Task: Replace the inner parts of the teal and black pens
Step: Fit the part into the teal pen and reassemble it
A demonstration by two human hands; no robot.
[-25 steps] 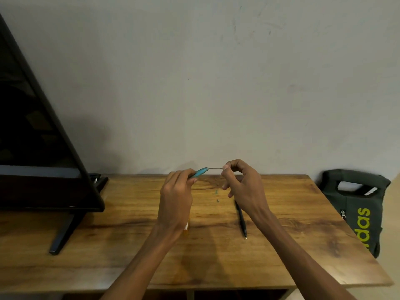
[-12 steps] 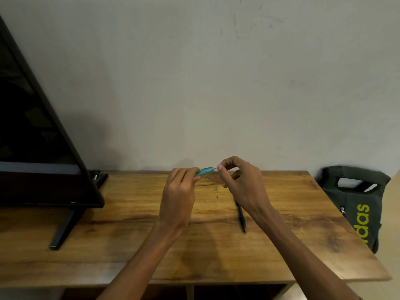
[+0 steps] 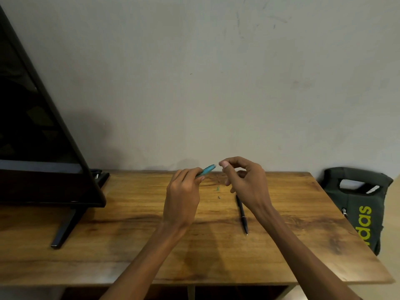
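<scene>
Left hand (image 3: pixel 183 198): my fingers are curled round the teal pen (image 3: pixel 206 170), which they hold above the bench with its pale tip sticking out up and to the right.

Right hand (image 3: pixel 246 182): thumb and forefinger are pressed together just beside that tip, not touching it, the other fingers loosely curled. Whether anything is pinched there I cannot tell; nothing shows between the fingertips (image 3: pixel 225 164).

Black pen (image 3: pixel 242 214): lies flat on the bench, below my right hand and near my wrist, point toward me. Its far end is hidden behind the hand.

Teal bits (image 3: pixel 218 188): two small pieces on the bench between my hands, one above the other, too small to identify.

Bench (image 3: pixel 129 245): wooden top, set against a plain wall.

Monitor (image 3: pixel 36 135): black, screen dark, on the left end of the bench, standing on a slim black foot (image 3: pixel 65 228).

Bag (image 3: pixel 357 204): dark green with yellow-green lettering, beside the right end of the bench, against the wall.
</scene>
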